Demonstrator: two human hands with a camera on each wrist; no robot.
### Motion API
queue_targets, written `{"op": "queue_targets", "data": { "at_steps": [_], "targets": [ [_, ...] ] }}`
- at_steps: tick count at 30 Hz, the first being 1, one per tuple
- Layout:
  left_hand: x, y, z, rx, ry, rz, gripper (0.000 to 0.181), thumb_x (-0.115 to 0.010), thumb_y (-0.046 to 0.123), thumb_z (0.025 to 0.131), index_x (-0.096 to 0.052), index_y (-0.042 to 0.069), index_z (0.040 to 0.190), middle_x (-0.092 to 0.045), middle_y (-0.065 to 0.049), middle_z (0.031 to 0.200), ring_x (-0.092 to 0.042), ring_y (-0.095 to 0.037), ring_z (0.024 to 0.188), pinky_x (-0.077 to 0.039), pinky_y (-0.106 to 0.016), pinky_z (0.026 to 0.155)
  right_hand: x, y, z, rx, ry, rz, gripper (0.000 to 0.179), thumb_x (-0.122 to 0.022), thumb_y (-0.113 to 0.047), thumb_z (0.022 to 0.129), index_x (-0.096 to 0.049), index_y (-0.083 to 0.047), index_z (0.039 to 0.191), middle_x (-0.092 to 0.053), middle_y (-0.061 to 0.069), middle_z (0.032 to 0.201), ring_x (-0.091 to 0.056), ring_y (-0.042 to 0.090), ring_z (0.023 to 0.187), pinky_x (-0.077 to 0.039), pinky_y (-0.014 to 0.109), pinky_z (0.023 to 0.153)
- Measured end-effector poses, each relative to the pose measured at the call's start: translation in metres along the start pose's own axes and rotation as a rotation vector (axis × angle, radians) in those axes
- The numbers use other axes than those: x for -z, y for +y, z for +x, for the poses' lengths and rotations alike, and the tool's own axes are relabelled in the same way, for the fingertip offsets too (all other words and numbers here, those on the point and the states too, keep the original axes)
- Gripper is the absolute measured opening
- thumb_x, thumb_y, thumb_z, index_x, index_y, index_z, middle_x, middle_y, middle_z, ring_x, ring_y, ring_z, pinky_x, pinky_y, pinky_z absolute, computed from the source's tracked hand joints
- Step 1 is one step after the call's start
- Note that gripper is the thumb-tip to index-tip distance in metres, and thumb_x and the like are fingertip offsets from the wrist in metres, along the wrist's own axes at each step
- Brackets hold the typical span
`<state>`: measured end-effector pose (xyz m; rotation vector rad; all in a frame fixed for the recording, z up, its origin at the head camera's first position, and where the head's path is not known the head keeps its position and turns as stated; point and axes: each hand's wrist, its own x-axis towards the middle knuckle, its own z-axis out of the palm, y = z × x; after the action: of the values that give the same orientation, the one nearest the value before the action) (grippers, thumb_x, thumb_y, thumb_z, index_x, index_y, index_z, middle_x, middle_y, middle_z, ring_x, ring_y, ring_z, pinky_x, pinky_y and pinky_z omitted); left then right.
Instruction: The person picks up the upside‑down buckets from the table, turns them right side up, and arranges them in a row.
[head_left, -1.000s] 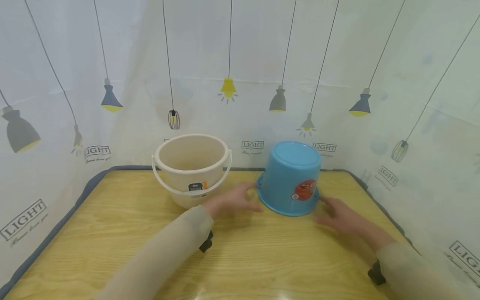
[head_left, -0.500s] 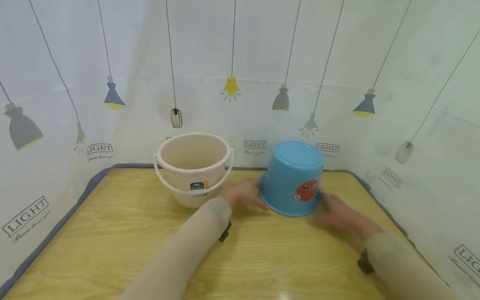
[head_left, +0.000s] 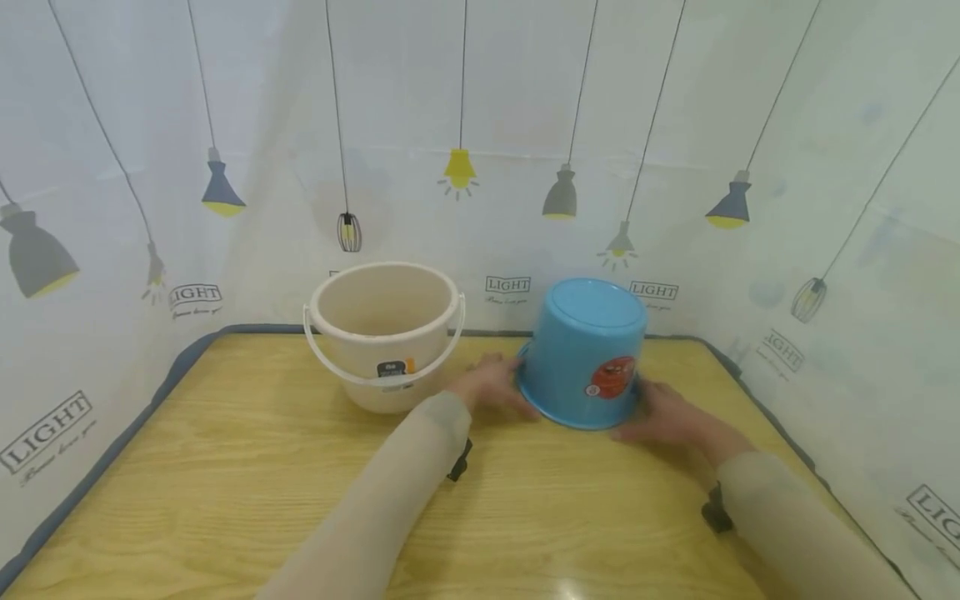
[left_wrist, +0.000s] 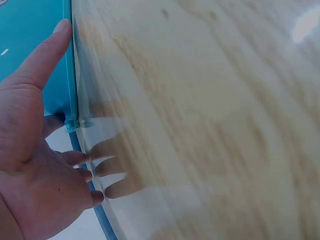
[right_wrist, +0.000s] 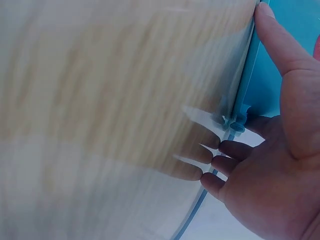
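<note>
A blue plastic bucket [head_left: 581, 367] stands upside down on the wooden table, a red label on its front. My left hand [head_left: 491, 387] grips the low left side of it. In the left wrist view the thumb [left_wrist: 42, 60] lies along the bucket's rim, while the other fingers reach round behind the handle lug [left_wrist: 71, 124]. On the opposite side my right hand [head_left: 663, 417] holds the rim the same way, its thumb [right_wrist: 282, 45] in front and the fingers behind the lug [right_wrist: 237, 126]. Parts of the fingers are hidden behind the bucket in the head view.
An upright cream bucket [head_left: 356, 354] with a white handle [head_left: 330, 367] stands left of the blue one, close to my left forearm. A lamp-printed curtain [head_left: 510, 225] encloses the back and sides of the table [head_left: 225, 467].
Both hands have closed in on the blue bucket from the sides, the left moving right and the right moving slightly left. The buckets stay in place on the table.
</note>
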<state>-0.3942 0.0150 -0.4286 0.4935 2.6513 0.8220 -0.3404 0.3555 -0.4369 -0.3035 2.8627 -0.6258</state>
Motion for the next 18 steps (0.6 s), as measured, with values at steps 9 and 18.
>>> {"op": "queue_targets", "data": {
  "at_steps": [9,18],
  "targets": [
    [0.0011,0.0018,0.0015,-0.055,-0.002,0.079,0.122,-0.096,0.053,0.08,-0.027,0.019,0.176,-0.017,-0.019,0.184,-0.009,-0.045,0.172,-0.004,-0.068,0.138,-0.0026,-0.0022,0.0049,0.031,0.009,0.041,0.139,-0.092,-0.066,0.079,-0.016,0.006,0.172,-0.024,0.037,0.175,-0.026,0.06,0.161,-0.027,0.074,0.13],
    [-0.0022,0.0053,0.0075,-0.043,0.017,0.058,0.118,-0.097,0.05,0.08,-0.032,0.02,0.174,-0.032,-0.01,0.181,-0.022,-0.038,0.17,-0.011,-0.064,0.14,-0.0019,-0.0043,0.0059,0.061,0.024,0.101,0.135,-0.094,-0.058,0.081,-0.018,0.005,0.172,-0.028,0.034,0.175,-0.029,0.057,0.162,-0.027,0.072,0.131]
  ]
}}
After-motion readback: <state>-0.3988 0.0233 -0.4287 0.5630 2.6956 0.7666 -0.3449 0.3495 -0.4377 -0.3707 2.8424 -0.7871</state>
